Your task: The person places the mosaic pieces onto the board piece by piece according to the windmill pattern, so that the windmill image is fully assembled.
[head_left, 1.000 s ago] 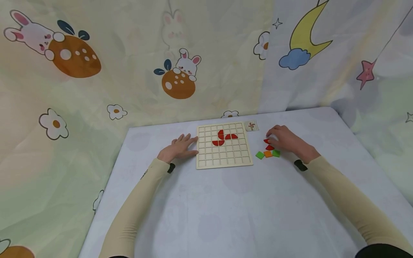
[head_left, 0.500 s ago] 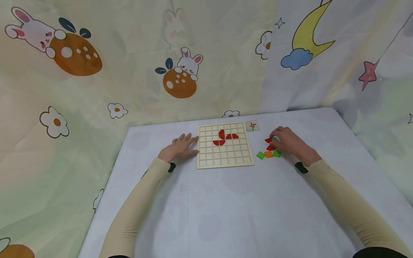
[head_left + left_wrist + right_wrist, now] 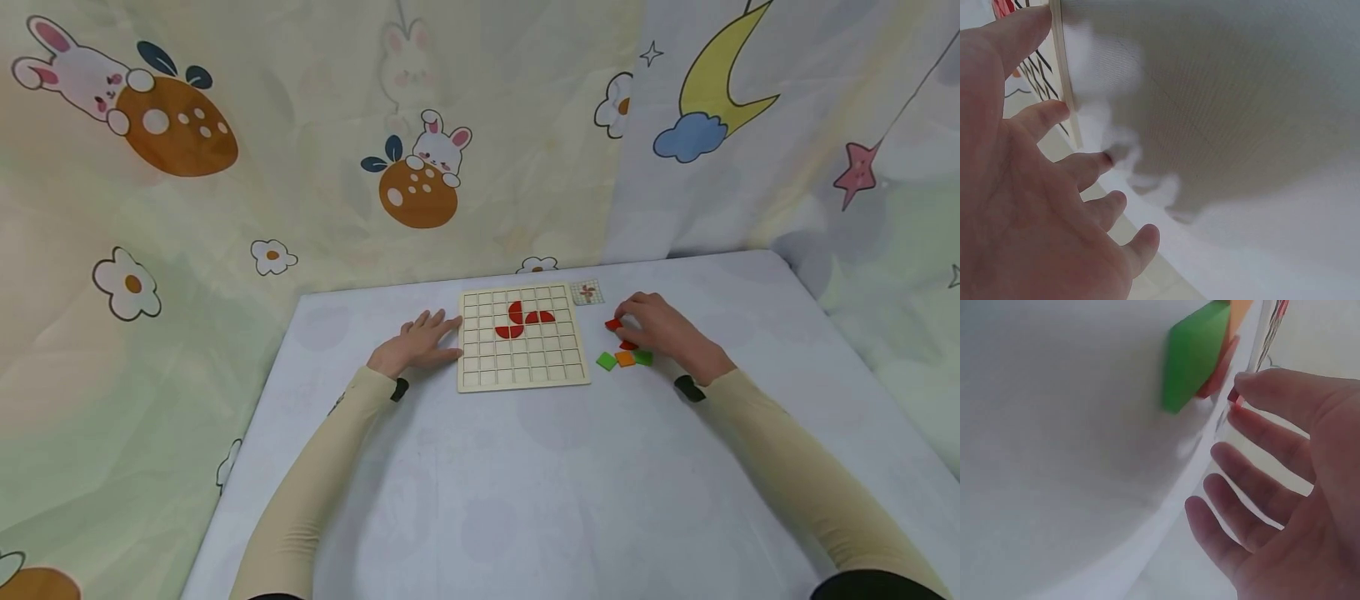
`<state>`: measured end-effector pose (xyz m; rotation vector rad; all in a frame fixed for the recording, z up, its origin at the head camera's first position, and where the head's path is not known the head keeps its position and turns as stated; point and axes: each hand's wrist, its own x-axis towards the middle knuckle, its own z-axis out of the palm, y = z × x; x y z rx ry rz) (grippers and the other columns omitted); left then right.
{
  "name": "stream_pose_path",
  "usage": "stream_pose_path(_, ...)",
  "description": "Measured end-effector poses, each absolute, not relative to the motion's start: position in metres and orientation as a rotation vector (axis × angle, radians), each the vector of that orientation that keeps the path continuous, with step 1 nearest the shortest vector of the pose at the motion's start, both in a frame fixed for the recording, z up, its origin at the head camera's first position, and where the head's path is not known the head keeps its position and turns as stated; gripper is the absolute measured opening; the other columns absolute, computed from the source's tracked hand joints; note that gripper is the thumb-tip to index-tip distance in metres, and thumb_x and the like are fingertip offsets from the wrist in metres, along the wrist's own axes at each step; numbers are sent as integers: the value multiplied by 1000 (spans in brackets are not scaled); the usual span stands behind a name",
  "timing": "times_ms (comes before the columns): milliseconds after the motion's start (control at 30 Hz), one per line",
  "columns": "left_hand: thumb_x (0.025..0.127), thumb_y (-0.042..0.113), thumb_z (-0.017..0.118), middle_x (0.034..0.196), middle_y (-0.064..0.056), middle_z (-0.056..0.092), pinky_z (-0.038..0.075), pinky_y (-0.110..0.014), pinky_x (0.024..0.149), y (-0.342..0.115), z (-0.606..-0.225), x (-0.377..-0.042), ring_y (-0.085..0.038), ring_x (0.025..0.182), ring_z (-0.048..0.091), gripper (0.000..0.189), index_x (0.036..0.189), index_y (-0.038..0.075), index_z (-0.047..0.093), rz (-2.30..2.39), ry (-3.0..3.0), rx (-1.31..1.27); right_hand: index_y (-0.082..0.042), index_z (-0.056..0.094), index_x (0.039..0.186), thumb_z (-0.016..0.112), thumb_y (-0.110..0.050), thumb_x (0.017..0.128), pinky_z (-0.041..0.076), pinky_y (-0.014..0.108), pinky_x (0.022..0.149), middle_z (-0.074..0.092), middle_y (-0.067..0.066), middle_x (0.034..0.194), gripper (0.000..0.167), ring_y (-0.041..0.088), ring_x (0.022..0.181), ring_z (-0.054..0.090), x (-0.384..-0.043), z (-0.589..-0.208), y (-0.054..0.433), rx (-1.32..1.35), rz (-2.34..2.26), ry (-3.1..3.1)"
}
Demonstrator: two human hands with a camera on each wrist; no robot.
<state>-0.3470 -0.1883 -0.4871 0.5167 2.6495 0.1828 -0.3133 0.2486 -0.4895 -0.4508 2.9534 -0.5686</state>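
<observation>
A pale wooden grid board [image 3: 525, 371] lies at the back of the table, with several red quarter-circle pieces [image 3: 508, 332] set in its squares. My left hand [image 3: 416, 343] has its fingers spread beside the board; the left wrist view puts thumb and index fingertips right at the board's edge [image 3: 1060, 59]. To the right of the board, my right hand [image 3: 660, 327] pinches a red quarter-circle piece [image 3: 613, 324] between thumb and index finger, its other fingers loosely bent. Another red piece [image 3: 628, 345] lies under that hand, partly covered.
Two green tiles, one at left [image 3: 607, 362] and one at right [image 3: 643, 357], flank an orange tile [image 3: 626, 358] just in front of the red pieces. A small pattern card [image 3: 587, 292] touches the board's far right corner. Behind the white table [image 3: 495, 483] hangs a printed cloth [image 3: 315, 192].
My right hand has shifted slightly left toward the board, and the pinched red piece has moved left with it, away from the other red piece. The left hand has stayed at the board's edge.
</observation>
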Motion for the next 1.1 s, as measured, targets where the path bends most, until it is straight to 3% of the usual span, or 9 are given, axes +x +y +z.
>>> stream_pose_path(267, 100, 60, 48, 170, -12, 8, 9, -61, 124, -187, -487, -347, -39, 157, 0, 76, 163, 29, 17, 166, 2655, 528, -8, 70, 118, 67, -20, 95, 50, 47, 96, 65, 12, 117, 26, 29, 108, 53, -321, -491, 230, -565, -516, 2859)
stream_pose_path(500, 99, 60, 48, 170, -12, 8, 10, -62, 124, -187, -486, -348, -40, 157, 1, 77, 162, 29, 18, 160, 2652, 513, -6, 70, 122, 59, -5, 96, 49, 50, 99, 63, 16, 124, 28, 33, 110, 52, -324, -491, 229, -593, -479, 2902)
stream_pose_path(600, 99, 60, 48, 170, -12, 8, 10, -62, 123, -187, -485, -347, -40, 157, 1, 77, 162, 29, 18, 159, 2651, 511, -4, 68, 122, 63, -18, 98, 49, 50, 97, 62, 19, 122, 28, 35, 108, 53, -321, -492, 227, -502, -432, 2968)
stream_pose_path(733, 100, 59, 49, 170, -13, 8, 9, -62, 124, -187, -483, -346, -40, 157, 1, 76, 162, 28, 18, 179, 2645, 504, -2, 67, 112, 70, -38, 93, 49, 47, 86, 61, 17, 111, 41, 34, 100, 51, -318, -494, 220, -345, -366, 3010)
stream_pose_path(833, 99, 59, 49, 170, -12, 7, 9, -62, 124, -188, -483, -346, -40, 157, 0, 76, 162, 28, 18, 194, 2637, 504, -1, 66, 108, 71, -39, 91, 48, 45, 80, 59, 17, 106, 41, 33, 97, 50, -315, -495, 215, -299, -358, 3016)
stream_pose_path(1100, 99, 61, 48, 170, -12, 7, 9, -62, 124, -187, -484, -348, -40, 157, 0, 77, 162, 29, 17, 175, 2638, 515, 1, 62, 105, 72, -43, 90, 47, 47, 81, 57, 18, 104, 48, 35, 96, 48, -305, -492, 212, -184, -304, 3052)
